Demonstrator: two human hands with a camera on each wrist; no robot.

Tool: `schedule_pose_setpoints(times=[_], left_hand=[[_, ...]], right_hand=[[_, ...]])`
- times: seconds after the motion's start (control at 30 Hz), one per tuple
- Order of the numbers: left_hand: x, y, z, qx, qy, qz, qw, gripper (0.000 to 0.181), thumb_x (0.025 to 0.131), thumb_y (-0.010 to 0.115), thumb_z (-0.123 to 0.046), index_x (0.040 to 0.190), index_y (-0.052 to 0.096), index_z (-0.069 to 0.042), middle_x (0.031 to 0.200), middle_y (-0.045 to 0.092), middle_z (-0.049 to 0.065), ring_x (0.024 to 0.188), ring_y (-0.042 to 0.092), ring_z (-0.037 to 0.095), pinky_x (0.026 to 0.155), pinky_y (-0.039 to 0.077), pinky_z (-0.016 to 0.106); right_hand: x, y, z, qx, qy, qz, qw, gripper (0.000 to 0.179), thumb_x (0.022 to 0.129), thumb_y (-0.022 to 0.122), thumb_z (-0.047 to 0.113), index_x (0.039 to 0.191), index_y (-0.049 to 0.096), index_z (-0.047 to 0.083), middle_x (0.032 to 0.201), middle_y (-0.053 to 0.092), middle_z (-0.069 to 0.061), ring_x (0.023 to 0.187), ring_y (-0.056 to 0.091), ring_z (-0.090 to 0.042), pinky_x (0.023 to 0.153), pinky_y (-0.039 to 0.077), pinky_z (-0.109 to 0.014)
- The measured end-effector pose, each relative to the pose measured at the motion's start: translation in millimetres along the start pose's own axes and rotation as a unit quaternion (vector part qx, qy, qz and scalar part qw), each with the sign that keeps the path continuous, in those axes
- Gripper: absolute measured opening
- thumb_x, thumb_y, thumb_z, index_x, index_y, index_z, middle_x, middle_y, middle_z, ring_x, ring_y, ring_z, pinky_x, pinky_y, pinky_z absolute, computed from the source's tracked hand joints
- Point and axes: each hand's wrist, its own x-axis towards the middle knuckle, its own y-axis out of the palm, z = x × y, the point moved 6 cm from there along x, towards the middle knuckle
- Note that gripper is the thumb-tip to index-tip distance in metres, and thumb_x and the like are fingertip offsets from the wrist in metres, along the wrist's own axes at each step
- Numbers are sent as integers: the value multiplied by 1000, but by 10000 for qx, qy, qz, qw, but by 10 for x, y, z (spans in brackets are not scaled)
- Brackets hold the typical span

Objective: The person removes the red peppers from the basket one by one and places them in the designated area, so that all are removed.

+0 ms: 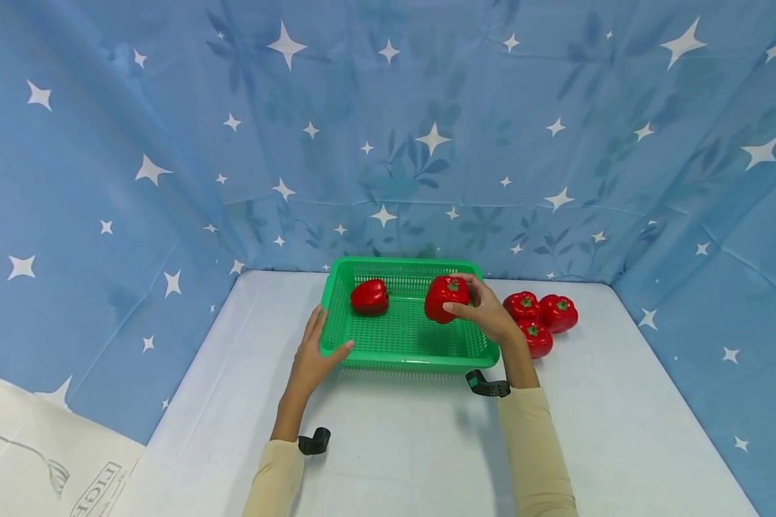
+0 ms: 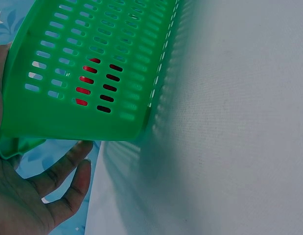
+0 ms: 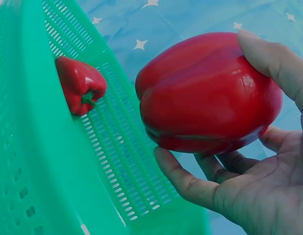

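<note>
A green slotted plastic basket [image 1: 401, 362] stands on the white table. Inside it, toward the left, a red bell pepper [image 1: 370, 297] lies on its side. My right hand [image 1: 488, 314] grips a second red bell pepper [image 1: 445, 300] between thumb and fingers, above the right part of the basket. The right wrist view shows this held pepper [image 3: 210, 93] up close, apart from the basket floor. At the basket's left front corner is my left hand [image 1: 312, 359], its fingers spread along the rim. In the left wrist view the basket wall [image 2: 63, 117] partly hides that hand [image 2: 24, 196].
Three more red bell peppers [image 1: 558, 314] sit clustered on the table [image 1: 621, 431] just right of the basket. A blue curtain with white stars [image 1: 388, 143] hangs behind the table and along both sides. Each wrist wears a small black camera [image 1: 488, 385].
</note>
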Motion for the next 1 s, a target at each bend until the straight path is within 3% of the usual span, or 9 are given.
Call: schedule_pose_setpoints(times=[0.23,0.5,0.63,0.83,1.0], left_hand=[[5,-1,5,-4,26,-19,10000,91,85,66,-59,157,24,-21,165,13,-4,149,23,33,107,33,67],[6,-4,5,7,22,-8,10000,92,85,67,-57,157,23,-20,165,10,-7,149,22,35,107,32,68],[13,-12,-6,13,29,-15,10000,92,85,67,-57,157,23,-20,165,11,-7,149,23,34,107,33,67],[23,-9,-8,-41,-28,13,10000,92,85,67,-59,157,23,-23,165,10,-11,149,22,33,108,32,66],[-1,-5,-1,-74,-95,42,9999,92,84,68,-59,157,23,-24,165,10,-10,149,23,34,107,32,67]], right_hand=[[-128,-95,26,-9,-173,-256,9995,64,89,71,15,144,38,20,143,42,-11,127,44,-30,87,57,-38],[-377,-320,106,67,-280,-889,9956,68,91,69,14,148,33,20,144,39,-6,128,42,-22,86,56,-27],[-497,-447,137,105,-337,-1280,9911,69,91,69,12,148,30,19,136,44,4,122,45,-14,80,55,-21],[-738,-652,133,224,-356,-2080,9772,72,90,70,12,148,28,20,140,43,5,125,42,-13,82,52,-13],[-959,-860,115,400,-583,-2857,9557,75,87,72,7,149,30,19,144,41,1,132,39,-14,85,49,-9]])
